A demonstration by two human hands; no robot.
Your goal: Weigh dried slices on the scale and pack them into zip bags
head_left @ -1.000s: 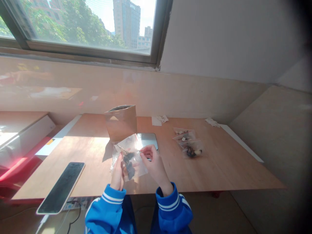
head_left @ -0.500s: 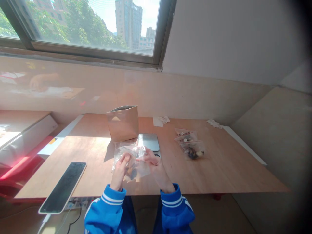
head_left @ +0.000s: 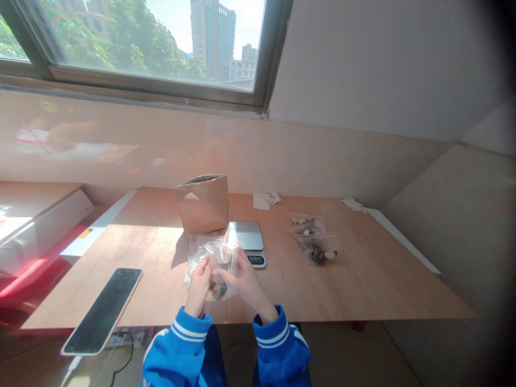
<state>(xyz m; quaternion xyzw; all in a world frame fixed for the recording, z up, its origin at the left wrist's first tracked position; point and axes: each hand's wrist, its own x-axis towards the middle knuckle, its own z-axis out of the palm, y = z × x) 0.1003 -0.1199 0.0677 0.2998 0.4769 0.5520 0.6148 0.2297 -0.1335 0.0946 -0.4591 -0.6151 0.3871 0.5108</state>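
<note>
A clear plastic bag (head_left: pixel 228 263) with dark pieces (head_left: pixel 218 291) at its bottom is held between my two hands near the table's front edge. My left hand (head_left: pixel 199 285) pinches its left side, fingers closed. On the right side, my right hand (head_left: pixel 245 280) grips the bag with thumb and fingers; glare blurs the fingertips. More crinkled clear plastic (head_left: pixel 194 248) shows behind my left hand. Just beyond my right hand sits a kitchen scale (head_left: pixel 246 235) with a silver plate and dark button panel. A brown paper pouch (head_left: pixel 203 209) stands upright with its top open, behind the bag.
Several clear zip bags (head_left: pixel 318 248) with dark and pale pieces lie overlapping at right. A phone (head_left: pixel 102 312) with a white cable juts over the front-left table edge. White scraps (head_left: pixel 266 200) lie along the back of the wooden table (head_left: pixel 379 269), below the window.
The bag has been drawn in and crumpled, and its dark pieces now sit lower. My right hand moved across its top and then back left and closer in, leaving the scale's panel visible.
</note>
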